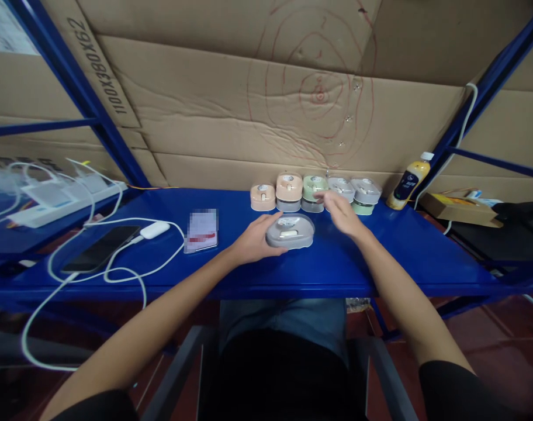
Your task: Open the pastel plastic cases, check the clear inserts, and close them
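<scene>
A grey oval container [290, 232] with a clear lid sits on the blue table, near the middle. My left hand [258, 238] is wrapped round its left end, thumb at the near side. To the right and a little above it, my right hand [339, 211] is raised with its fingers extended, nothing seen in it. Behind stands a row of similar containers: a single orange one [262, 197], an orange one on grey [289, 187], a green one on grey [312, 188] partly behind my right fingertips, a grey one [341, 188] and a grey one on green [365, 190].
The blue table [231, 280] ends at a cardboard wall [205, 117]. On the left lie a phone [202, 229], a black phone [102, 248], white cables and a power strip [69, 204]. A bottle [409, 182] and an open cardboard box [457, 209] stand right.
</scene>
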Tool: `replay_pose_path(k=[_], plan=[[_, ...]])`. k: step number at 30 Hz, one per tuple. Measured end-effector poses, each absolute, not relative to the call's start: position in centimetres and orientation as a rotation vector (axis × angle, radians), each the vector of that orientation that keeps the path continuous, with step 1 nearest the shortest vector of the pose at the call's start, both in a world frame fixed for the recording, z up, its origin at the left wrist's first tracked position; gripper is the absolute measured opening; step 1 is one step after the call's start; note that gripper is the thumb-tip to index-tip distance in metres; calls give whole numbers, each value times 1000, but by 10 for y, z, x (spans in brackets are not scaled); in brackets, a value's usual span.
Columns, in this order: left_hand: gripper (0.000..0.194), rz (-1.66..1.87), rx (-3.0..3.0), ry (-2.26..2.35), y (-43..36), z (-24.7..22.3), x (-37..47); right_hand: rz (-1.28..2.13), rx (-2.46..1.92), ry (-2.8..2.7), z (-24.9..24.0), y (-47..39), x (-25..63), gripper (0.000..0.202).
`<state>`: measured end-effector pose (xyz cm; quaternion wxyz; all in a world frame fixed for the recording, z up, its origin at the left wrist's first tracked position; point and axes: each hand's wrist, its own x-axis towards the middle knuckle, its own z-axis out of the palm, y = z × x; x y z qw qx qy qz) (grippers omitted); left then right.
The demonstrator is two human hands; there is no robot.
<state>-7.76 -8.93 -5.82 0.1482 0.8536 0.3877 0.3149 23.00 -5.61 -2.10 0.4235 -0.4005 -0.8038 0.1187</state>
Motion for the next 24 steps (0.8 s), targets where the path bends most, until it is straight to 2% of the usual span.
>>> replay_pose_path(k=[4, 8, 11, 15, 19, 24], plan=[[93, 1165, 2252, 1464, -97, -38, -101, 217, -1105, -1732, -10, -51, 249, 81], [92, 1432, 1910, 1940, -71, -12, -107, 87, -1186, -1640, -7, -49, 253, 70], [88, 1407, 1783, 2104, -33, 3, -90, -139, -1331, -1525, -8, -41, 267, 62], [88, 1350, 1649, 2212, 6, 5, -55, -374, -1528, -1106, -11, -21, 312, 64], [97, 1283, 1651, 2223, 16, -7, -30, -206, -1655, -883, -18, -2, 357, 72], [99, 1230, 1746, 2208, 14, -17, -23, -21, -1616, -1005, -29, 8, 374, 81]])
